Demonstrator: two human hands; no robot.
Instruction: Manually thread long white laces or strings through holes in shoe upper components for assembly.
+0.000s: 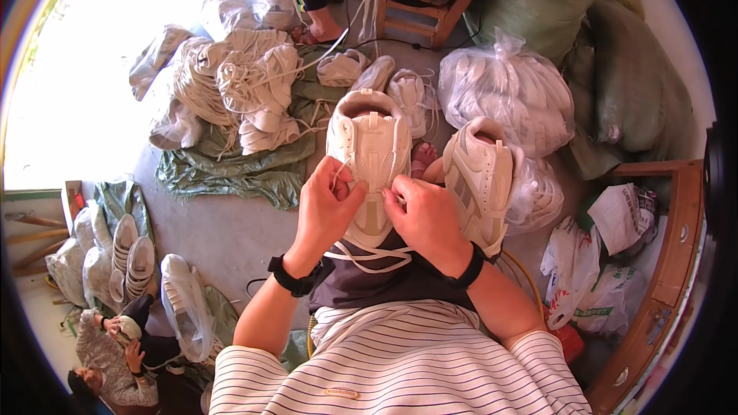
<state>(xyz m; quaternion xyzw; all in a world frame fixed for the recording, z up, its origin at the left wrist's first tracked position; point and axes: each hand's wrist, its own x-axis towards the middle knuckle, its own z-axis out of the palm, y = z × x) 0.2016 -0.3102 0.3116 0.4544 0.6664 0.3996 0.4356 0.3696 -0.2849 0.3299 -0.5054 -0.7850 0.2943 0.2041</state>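
A cream sneaker (370, 138) rests over my lap, its heel opening pointing away from me. My left hand (327, 207) is closed in a pinch on a white shoelace (344, 174) at the left row of eyelets. On the opposite side, my right hand (427, 217) has thumb and fingertips pressed together against the eyelet edge; what lies between them is hidden. Loose lengths of lace (373, 265) hang in curves below the toe. A second cream and grey sneaker (480, 177) stands just right of my right hand, a lace hanging from it.
A heap of cream shoe uppers and laces (238, 84) lies on a green sheet (231, 177). Bagged shoes (507, 88) stand at the far right, near a wooden drawer unit (665, 284). One person sits beyond on a wooden chair (419, 19); another person (115, 361) handles a shoe at lower left.
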